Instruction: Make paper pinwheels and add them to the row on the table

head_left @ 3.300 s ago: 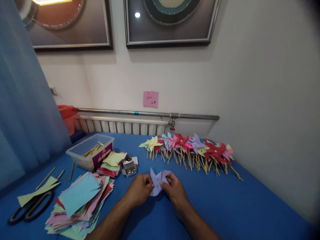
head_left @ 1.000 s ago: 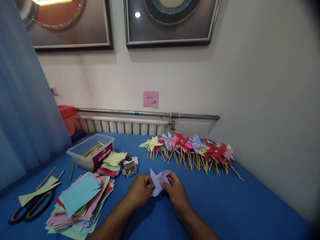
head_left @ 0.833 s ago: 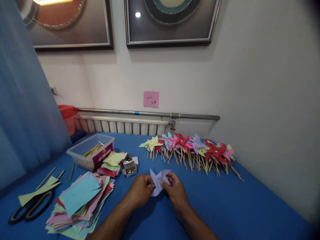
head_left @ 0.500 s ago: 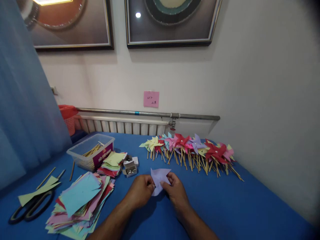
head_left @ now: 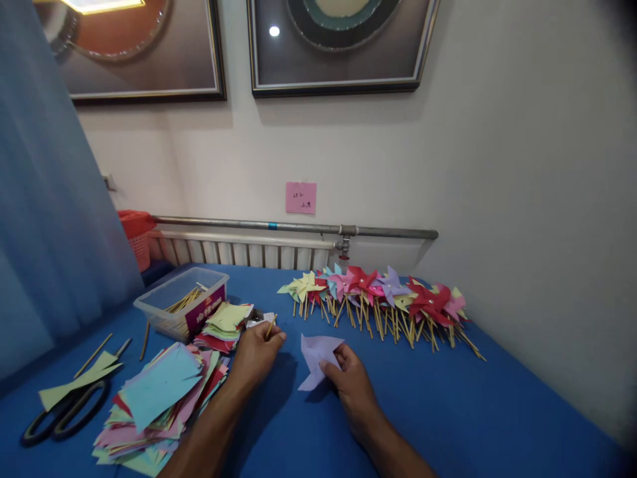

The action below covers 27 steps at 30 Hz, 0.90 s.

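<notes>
- two bare hands show above a blue-covered worktop (head_left: 478, 411), near each other but not touching.
- the right hand (head_left: 351, 384) has its grip closed in a light pinch, thumb in front and fingers behind, on the right part of a lilac folded-paper pinwheel head (head_left: 314, 360); the paper stands out to the left of this grip, its left tips free.
- the left hand (head_left: 256, 355) has its grip drawn together at thumb and forefinger around a thin tan stick (head_left: 271, 326); only a short end shows above the fingers, so i cannot tell its full length.
- the lilac paper should weigh almost nothing and be soft, springy and quick to crease; being dry and matt, it probably won't slip, but hard pressure could flatten a vane or tear a fold.
- its best hold is likely near the middle, where layers would back each other up; the free tips would bend under a pinch.
- the tan stick looks stiff and light, but so narrow that it may roll between fingertips; a hold close to the working end should steady it.
- just beyond the left grip, partly covered by it, sits a small white card box (head_left: 253, 323); left of that grip are a loose stack of coloured paper sheets (head_left: 159, 388) and a clear plastic tub with a purple label (head_left: 206, 312).
- beyond the right grip lies a row of multicoloured paper pinwheels on sticks (head_left: 365, 284).
</notes>
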Motion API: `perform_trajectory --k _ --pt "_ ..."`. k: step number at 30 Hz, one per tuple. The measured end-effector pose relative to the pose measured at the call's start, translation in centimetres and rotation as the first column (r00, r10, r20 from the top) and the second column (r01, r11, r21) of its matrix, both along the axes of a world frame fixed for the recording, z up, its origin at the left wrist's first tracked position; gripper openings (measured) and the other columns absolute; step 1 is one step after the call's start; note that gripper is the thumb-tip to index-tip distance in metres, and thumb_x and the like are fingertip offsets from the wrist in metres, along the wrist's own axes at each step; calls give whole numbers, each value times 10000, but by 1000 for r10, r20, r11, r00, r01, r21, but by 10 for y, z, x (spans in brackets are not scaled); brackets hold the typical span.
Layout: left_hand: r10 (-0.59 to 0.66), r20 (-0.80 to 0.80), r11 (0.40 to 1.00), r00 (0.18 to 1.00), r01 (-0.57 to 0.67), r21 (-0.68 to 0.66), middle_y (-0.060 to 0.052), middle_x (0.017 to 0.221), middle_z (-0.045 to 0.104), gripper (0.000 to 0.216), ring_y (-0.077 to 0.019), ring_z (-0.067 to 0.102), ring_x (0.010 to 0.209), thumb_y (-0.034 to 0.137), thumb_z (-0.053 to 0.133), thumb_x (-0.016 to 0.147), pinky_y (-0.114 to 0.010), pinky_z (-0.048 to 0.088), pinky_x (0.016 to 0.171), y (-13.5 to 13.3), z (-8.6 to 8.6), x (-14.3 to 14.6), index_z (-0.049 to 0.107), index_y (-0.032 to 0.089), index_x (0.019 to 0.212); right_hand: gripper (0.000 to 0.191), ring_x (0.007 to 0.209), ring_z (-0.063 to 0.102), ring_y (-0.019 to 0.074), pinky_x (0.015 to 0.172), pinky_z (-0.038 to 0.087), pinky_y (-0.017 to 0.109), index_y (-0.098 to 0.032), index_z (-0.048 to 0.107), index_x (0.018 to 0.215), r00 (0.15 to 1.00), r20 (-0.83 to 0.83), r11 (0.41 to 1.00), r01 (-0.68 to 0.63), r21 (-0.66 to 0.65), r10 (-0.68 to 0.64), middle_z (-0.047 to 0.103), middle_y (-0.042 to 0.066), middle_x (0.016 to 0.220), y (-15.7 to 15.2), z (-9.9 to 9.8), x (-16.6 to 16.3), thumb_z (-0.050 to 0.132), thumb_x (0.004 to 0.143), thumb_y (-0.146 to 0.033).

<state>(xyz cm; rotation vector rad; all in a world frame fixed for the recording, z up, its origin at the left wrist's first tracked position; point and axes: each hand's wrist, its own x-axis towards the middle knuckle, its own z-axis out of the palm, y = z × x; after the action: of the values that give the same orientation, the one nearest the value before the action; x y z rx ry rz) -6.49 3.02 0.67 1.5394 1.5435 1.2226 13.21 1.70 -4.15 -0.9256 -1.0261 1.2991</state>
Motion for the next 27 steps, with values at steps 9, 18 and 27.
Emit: perform_trajectory --k 9,18,27 --pt "-96 -15 995 995 96 -17 75 520 431 205 -110 371 496 336 608 777 -244 237 511 -10 -6 25 692 169 861 384 916 735 277 871 552 403 -211 665 1034 999 26 998 -45 38 44 783 65 964 -4 1 -7 751 660 -207" --pt "-170 -96 981 981 178 81 41 592 531 200 -123 481 585 296 536 841 -241 306 570 -18 -6 31 627 189 699 356 873 739 280 828 555 388 -210 661 996 998 68 999 -11 38 9 789 65 929 -5 2 -9 723 645 -224" --pt "-232 -176 949 957 262 173 19 652 575 254 -135 517 641 295 500 886 -248 336 618 -25 7 26 663 180 730 359 880 738 278 796 559 374 -201 662 998 995 99 998 -36 48 31 789 68 939 0 -5 -7 722 646 -227"
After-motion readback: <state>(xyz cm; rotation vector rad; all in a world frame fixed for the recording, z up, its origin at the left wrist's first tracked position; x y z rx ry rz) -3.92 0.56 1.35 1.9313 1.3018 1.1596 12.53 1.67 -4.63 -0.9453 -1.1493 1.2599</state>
